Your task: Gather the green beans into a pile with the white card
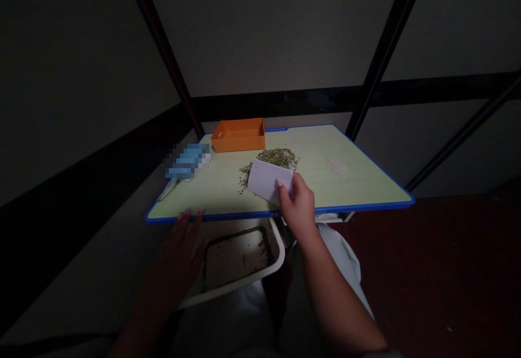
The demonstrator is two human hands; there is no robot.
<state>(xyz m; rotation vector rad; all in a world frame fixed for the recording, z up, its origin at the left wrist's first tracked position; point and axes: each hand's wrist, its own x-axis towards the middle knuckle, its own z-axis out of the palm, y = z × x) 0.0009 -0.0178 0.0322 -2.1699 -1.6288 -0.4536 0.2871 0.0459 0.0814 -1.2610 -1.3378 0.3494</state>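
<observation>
My right hand (299,206) is closed on a white plastic scraper (266,180), a flat plate with rounded corners and a small hole, with the thumb lying on its face. The scraper is tilted at the near side of a loose pile of small green grains (279,157) on the table, and some grains are scattered to its left. My left hand (181,249) has its fingers spread, the tips at the table's front-left edge. It holds nothing visible. Beneath it is a white bin (279,244) with dark grains along its inside edges.
The pale green table (228,198) has a blue rim. An orange tray (240,142) stands at the back left. A pixelated blue object (188,161) with a white cord lies at the left edge. Pale small grains (336,166) are spread at the right. Panel walls enclose the back and left.
</observation>
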